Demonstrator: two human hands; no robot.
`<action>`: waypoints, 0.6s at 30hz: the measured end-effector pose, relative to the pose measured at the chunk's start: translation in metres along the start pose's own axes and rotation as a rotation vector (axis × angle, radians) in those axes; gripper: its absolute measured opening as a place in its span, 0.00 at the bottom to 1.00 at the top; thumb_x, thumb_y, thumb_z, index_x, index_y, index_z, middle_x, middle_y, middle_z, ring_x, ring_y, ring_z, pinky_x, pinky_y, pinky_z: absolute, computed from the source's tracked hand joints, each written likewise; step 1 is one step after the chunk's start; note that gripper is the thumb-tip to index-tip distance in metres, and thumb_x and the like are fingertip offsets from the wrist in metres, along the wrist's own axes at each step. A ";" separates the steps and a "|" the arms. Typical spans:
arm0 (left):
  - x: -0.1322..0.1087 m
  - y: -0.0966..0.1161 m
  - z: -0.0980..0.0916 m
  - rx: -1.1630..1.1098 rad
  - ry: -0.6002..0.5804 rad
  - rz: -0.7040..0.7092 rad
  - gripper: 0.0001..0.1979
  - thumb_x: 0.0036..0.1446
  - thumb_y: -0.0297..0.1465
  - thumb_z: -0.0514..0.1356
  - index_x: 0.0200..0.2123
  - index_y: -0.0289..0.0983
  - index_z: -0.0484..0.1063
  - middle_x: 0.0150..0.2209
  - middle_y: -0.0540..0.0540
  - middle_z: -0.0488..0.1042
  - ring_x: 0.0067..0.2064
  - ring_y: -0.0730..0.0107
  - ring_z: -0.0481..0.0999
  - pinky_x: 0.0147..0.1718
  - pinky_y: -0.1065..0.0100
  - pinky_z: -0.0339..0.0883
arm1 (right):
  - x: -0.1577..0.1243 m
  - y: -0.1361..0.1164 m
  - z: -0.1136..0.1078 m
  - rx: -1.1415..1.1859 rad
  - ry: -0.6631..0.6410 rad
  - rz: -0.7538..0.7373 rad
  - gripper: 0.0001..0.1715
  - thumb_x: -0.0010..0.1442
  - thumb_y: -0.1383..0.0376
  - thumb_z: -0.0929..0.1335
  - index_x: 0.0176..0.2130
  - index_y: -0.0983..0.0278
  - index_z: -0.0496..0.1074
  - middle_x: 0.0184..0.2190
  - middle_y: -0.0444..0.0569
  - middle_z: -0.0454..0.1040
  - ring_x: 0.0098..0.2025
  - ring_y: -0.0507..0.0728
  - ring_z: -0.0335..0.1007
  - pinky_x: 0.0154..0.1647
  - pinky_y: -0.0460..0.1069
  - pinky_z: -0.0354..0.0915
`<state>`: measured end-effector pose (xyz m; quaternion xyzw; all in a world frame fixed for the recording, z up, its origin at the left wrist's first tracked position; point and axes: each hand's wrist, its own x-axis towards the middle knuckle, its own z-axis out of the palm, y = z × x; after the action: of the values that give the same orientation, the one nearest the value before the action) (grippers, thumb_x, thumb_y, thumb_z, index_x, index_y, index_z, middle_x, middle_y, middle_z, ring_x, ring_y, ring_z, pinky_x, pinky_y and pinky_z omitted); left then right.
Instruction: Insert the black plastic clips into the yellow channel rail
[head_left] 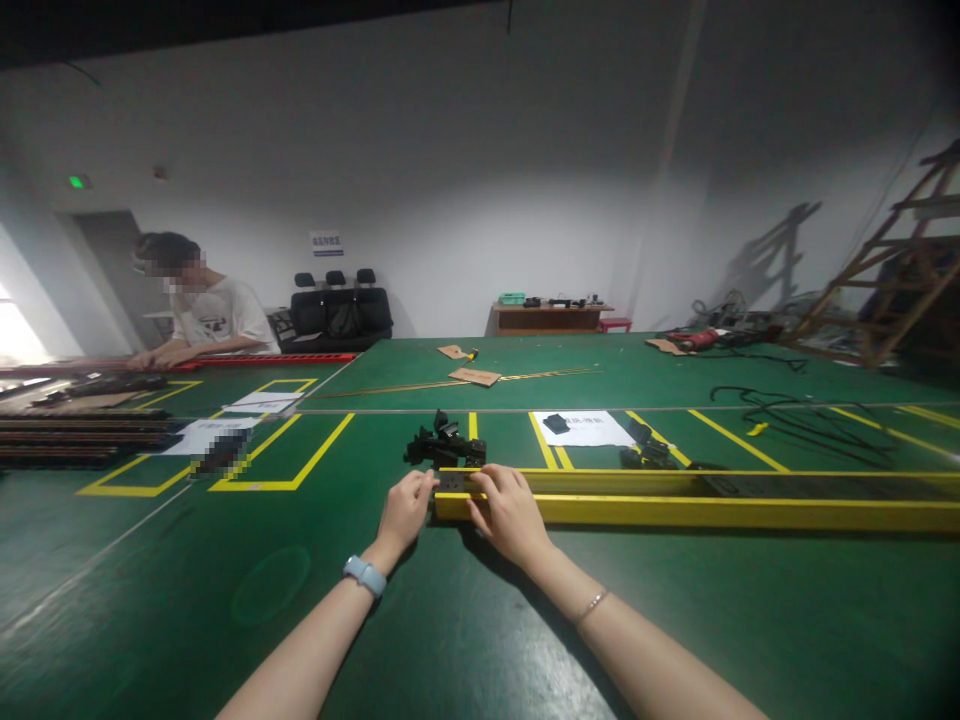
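A long yellow channel-shaped rail lies across the table, running off to the right. At its left end sits a black block with small holes, between the two side walls. My left hand has its fingers closed at the outer end of this block; the fingertips' exact hold is partly hidden. My right hand grips the rail just right of the block, thumb on the near wall and fingers over the channel. Just beyond the rail's left end lies a pile of black parts.
More black parts and a white paper sheet lie beyond the rail. Black cables spread at the right. Dark rails are stacked at the left, near a co-worker leaning over a red rail. Cardboard pieces lie farther back.
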<state>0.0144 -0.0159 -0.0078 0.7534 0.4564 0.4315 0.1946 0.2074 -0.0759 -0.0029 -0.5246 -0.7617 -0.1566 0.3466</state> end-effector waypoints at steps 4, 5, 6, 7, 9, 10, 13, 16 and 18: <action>-0.003 0.006 0.002 -0.048 -0.115 0.095 0.25 0.64 0.42 0.45 0.35 0.39 0.79 0.37 0.45 0.75 0.40 0.66 0.74 0.39 0.68 0.65 | 0.000 -0.001 -0.002 0.002 -0.010 0.008 0.16 0.61 0.63 0.64 0.49 0.63 0.67 0.47 0.55 0.66 0.49 0.60 0.61 0.53 0.57 0.59; -0.003 0.007 0.003 -0.066 -0.156 0.116 0.24 0.64 0.42 0.45 0.36 0.39 0.79 0.37 0.45 0.74 0.41 0.66 0.74 0.40 0.68 0.65 | 0.001 -0.001 -0.003 0.003 -0.017 0.009 0.16 0.60 0.63 0.64 0.49 0.62 0.67 0.47 0.55 0.66 0.49 0.60 0.61 0.53 0.57 0.59; -0.003 0.008 0.004 -0.077 -0.187 0.131 0.24 0.65 0.42 0.45 0.37 0.39 0.79 0.37 0.45 0.74 0.41 0.66 0.74 0.41 0.68 0.65 | 0.001 -0.002 -0.004 0.003 -0.024 0.008 0.16 0.60 0.63 0.64 0.49 0.62 0.67 0.47 0.55 0.66 0.50 0.60 0.60 0.54 0.57 0.58; -0.003 0.008 0.005 -0.080 -0.201 0.139 0.24 0.65 0.42 0.45 0.37 0.39 0.79 0.37 0.45 0.73 0.41 0.66 0.73 0.41 0.68 0.66 | 0.002 -0.002 -0.005 0.002 -0.030 0.005 0.17 0.60 0.62 0.65 0.49 0.61 0.67 0.48 0.55 0.65 0.52 0.60 0.60 0.56 0.58 0.57; -0.001 0.005 0.006 -0.054 -0.147 0.136 0.22 0.64 0.42 0.46 0.37 0.39 0.77 0.37 0.45 0.73 0.41 0.65 0.73 0.42 0.66 0.66 | 0.006 -0.003 -0.007 -0.007 -0.041 -0.010 0.18 0.59 0.60 0.66 0.49 0.60 0.68 0.50 0.55 0.64 0.55 0.62 0.57 0.60 0.61 0.52; 0.001 0.001 0.006 -0.031 -0.091 0.131 0.21 0.64 0.43 0.47 0.38 0.39 0.77 0.38 0.45 0.73 0.42 0.64 0.72 0.44 0.64 0.66 | 0.008 -0.004 -0.007 -0.013 -0.051 -0.020 0.19 0.59 0.58 0.66 0.49 0.59 0.69 0.52 0.55 0.63 0.57 0.63 0.55 0.62 0.63 0.49; 0.006 -0.011 0.009 -0.009 0.037 0.146 0.20 0.58 0.46 0.55 0.46 0.39 0.72 0.47 0.42 0.72 0.51 0.58 0.68 0.52 0.56 0.62 | 0.016 -0.004 -0.007 -0.022 -0.108 -0.050 0.18 0.59 0.52 0.65 0.46 0.56 0.71 0.56 0.53 0.61 0.61 0.64 0.49 0.64 0.67 0.39; 0.009 -0.022 0.013 -0.143 -0.101 0.145 0.35 0.51 0.47 0.62 0.59 0.39 0.62 0.58 0.38 0.65 0.59 0.53 0.63 0.57 0.52 0.57 | 0.021 -0.002 -0.008 -0.020 -0.172 -0.053 0.19 0.60 0.49 0.64 0.43 0.57 0.73 0.56 0.52 0.62 0.62 0.64 0.48 0.64 0.68 0.37; 0.011 -0.023 0.015 -0.288 -0.246 0.088 0.39 0.49 0.47 0.63 0.61 0.38 0.58 0.59 0.37 0.64 0.59 0.52 0.64 0.56 0.53 0.59 | 0.022 0.003 -0.011 -0.029 -0.191 -0.044 0.17 0.62 0.51 0.63 0.41 0.58 0.73 0.56 0.51 0.63 0.61 0.63 0.49 0.64 0.67 0.38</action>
<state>0.0170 0.0066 -0.0274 0.7841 0.3291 0.4051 0.3357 0.2093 -0.0663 0.0194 -0.5252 -0.8003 -0.1244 0.2611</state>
